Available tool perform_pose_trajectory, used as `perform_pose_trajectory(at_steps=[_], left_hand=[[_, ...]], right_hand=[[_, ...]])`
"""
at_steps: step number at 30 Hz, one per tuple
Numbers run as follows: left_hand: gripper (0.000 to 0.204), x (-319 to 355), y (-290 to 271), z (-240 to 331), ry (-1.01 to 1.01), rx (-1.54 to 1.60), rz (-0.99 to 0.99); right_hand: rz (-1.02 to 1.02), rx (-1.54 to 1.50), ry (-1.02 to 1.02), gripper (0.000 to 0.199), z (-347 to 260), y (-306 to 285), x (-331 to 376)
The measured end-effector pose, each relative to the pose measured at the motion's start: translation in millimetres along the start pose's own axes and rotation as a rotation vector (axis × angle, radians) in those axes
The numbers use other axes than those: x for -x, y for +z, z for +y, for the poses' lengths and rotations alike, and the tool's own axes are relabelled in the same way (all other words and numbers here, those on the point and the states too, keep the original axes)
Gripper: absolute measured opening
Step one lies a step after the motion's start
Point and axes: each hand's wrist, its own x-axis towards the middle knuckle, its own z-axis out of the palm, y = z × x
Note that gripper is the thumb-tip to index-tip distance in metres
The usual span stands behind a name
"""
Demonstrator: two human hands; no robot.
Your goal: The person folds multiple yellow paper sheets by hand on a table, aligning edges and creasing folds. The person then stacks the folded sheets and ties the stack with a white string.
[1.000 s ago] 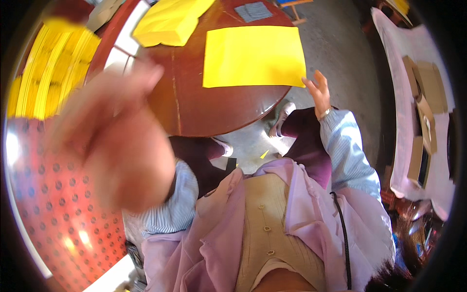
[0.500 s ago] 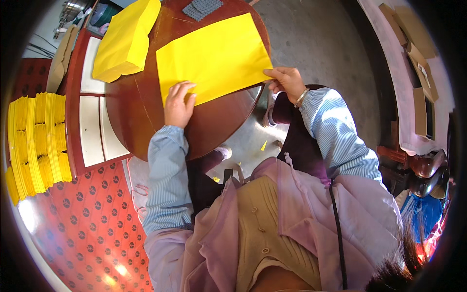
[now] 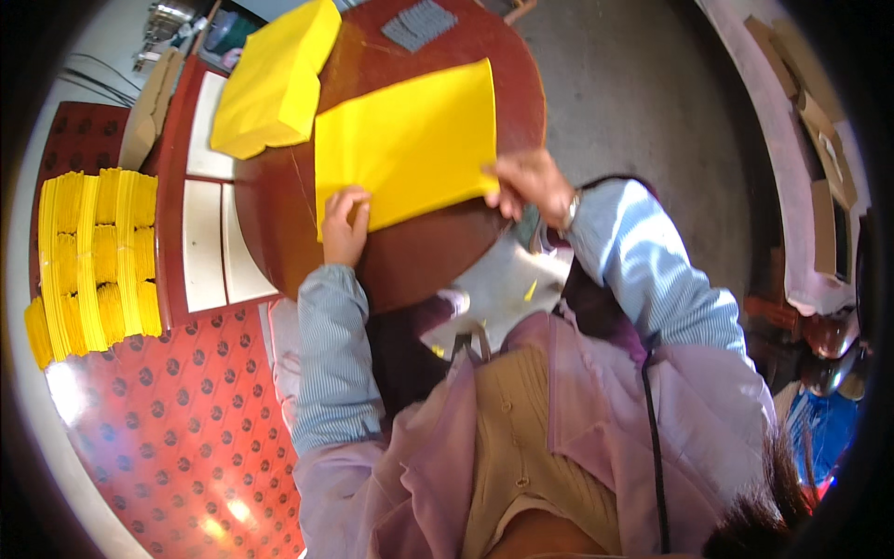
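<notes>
A yellow sheet (image 3: pixel 410 144), of paper or thin cloth, lies on the round brown table (image 3: pixel 410 265) in front of me. My left hand (image 3: pixel 345 226) is at its near left corner, with bent fingers closed on the edge. At the near right corner, my right hand (image 3: pixel 533 186) pinches the sheet between thumb and fingers; this hand is a little blurred. The sheet's right side stands slightly raised toward it. A thick yellow stack (image 3: pixel 270 88) rests on the table's far left side, beyond the sheet.
Several folded yellow bundles (image 3: pixel 98 265) are piled at the far left by a red and white cabinet (image 3: pixel 205 238). A grey textured pad (image 3: pixel 419 25) lies at the table's far edge. Red patterned covering (image 3: pixel 196 419) spreads at lower left. Cardboard boxes (image 3: pixel 824 224) line the right side.
My right hand has moved left and nearer, drawing the sheet's right corner with it, so the sheet looks narrower. The left hand's fingers have curled more. The whole view has shifted slightly.
</notes>
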Motion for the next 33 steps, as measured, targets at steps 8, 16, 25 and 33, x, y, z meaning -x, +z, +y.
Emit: perform_pose_trajectory(at_steps=[8, 16, 25, 33], left_hand=[[0.029, 7, 9, 12, -0.087, -0.014, 0.095], [0.037, 1, 8, 21, -0.100, 0.059, 0.094], [0.038, -20, 19, 21, -0.072, 0.036, 0.108], [0.036, -37, 34, 6, -0.025, 0.043, 0.129]], right_hand=[[0.153, 0.690, -0.520, 0.025, -40, -44, -102], [0.383, 1.487, -0.473, 0.064, -84, -23, -341], [0.491, 1.342, -0.516, 0.032, -87, -45, -379], [0.344, 0.837, -0.815, 0.045, -57, -85, -254]])
